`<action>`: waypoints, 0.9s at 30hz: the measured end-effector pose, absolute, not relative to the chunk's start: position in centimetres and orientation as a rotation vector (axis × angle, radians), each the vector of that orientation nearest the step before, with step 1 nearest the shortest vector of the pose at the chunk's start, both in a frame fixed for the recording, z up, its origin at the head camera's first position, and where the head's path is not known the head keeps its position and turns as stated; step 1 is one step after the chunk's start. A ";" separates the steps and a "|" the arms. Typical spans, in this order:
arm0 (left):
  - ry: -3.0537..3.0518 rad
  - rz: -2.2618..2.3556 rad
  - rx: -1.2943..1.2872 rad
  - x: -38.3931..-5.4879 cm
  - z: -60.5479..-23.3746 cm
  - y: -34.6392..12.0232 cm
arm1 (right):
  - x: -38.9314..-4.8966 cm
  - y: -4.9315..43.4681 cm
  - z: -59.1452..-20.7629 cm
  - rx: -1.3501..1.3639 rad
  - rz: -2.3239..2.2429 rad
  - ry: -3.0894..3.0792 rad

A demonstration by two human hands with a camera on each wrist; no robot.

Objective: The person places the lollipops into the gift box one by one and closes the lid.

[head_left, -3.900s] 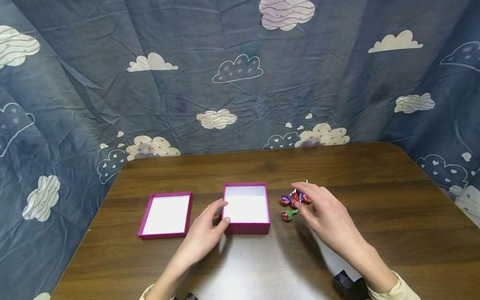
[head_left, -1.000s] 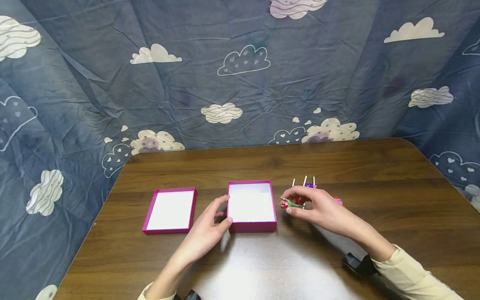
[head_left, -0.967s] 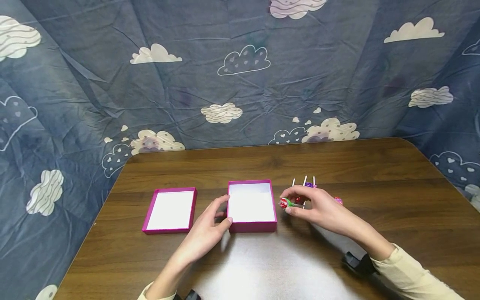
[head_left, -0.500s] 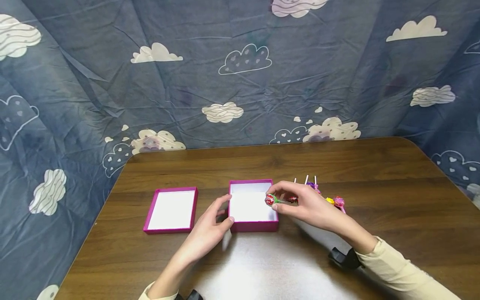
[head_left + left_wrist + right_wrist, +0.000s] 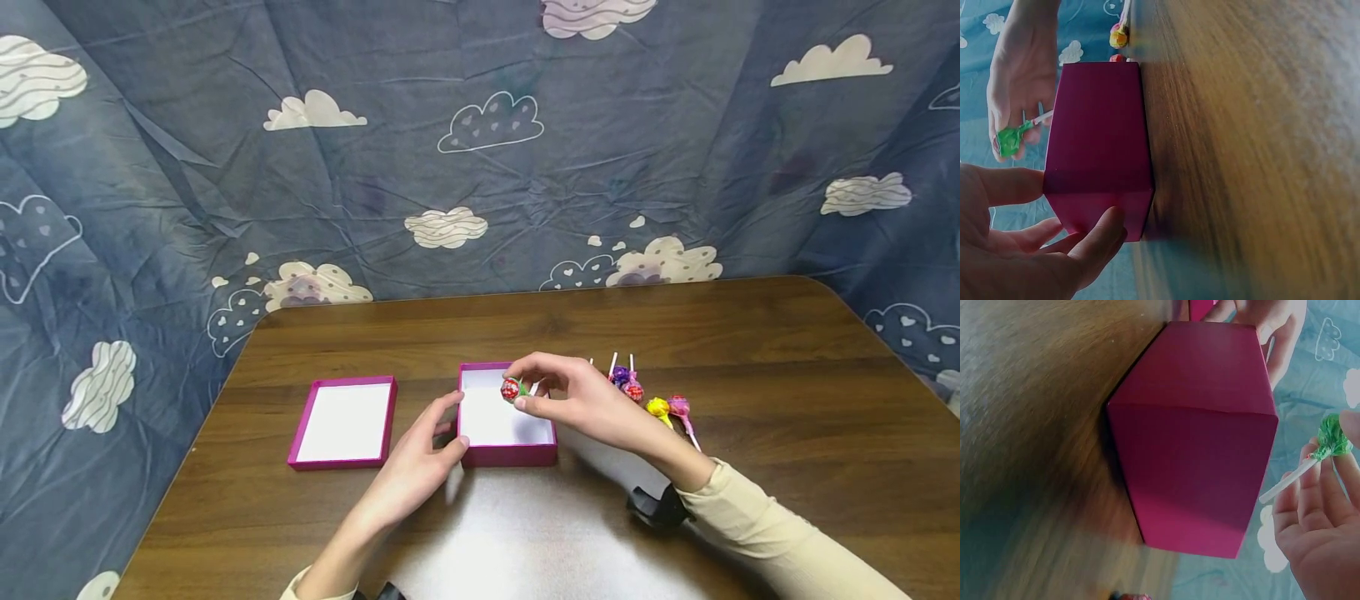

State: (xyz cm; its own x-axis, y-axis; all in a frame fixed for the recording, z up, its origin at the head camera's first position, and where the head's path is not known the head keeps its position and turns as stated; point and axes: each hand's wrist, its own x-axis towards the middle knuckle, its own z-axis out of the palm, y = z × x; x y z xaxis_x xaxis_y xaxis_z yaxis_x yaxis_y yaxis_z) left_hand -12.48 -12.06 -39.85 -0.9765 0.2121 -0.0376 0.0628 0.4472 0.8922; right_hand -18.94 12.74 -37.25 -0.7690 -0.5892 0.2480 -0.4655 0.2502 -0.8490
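Note:
My right hand (image 5: pixel 573 396) pinches a lollipop (image 5: pixel 511 389) in a red and green wrapper between thumb and fingertips, above the open magenta box (image 5: pixel 510 456). The lollipop's green wrapper (image 5: pixel 1333 435) and white stick show in the right wrist view, level with the box's rim side. White lines the box, and no candy shows on the visible part of its floor. My left hand (image 5: pixel 420 462) rests against the box's left side, its thumb at the front corner near the rim. In the left wrist view the fingers (image 5: pixel 1094 247) touch that side wall.
The matching shallow lid (image 5: pixel 342 422) lies inside up, left of the box. Right of the box several more lollipops lie on the brown table (image 5: pixel 787 400), among them a yellow one (image 5: pixel 658 407) and a pink one (image 5: pixel 679 406). A blue cloud-patterned curtain (image 5: pixel 390 167) hangs behind.
My right hand has picked the green-wrapped lollipop from the pile and carried it left to above the box. The left hand stays at the box's side; more lollipops are now uncovered.

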 end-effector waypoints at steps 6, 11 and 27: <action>2.537 1.563 0.232 -12.4 -39.7 -12.1 | -19.5 12.0 -37.8 -0.972 -1.608 2.362; 2.537 1.562 0.223 -12.3 -39.7 -12.0 | -20.3 11.2 -38.4 -0.979 -1.619 2.373; 2.508 1.594 0.231 -12.4 -40.0 -12.1 | -21.6 9.3 -38.6 -1.002 -1.461 2.456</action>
